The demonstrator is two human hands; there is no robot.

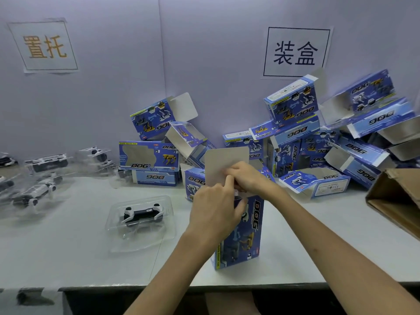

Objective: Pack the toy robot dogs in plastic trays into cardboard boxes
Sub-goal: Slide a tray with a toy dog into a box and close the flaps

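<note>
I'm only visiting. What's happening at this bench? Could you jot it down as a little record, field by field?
Left hand: grips the top of an upright blue box
Right hand: at the box mouth, fingers curled; what they hold is hidden
Top flap: open, standing up
Waiting: one toy dog in a clear tray, left of the box on the table
Back: pile of open blue boxes
Far left: more trayed dogs
Right edge: brown carton

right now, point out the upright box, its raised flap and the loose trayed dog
upright box (pixel 248 233): head view, blue printed front
raised flap (pixel 223 161): head view, grey inner face
trayed dog (pixel 142 215): head view, dark body
</note>
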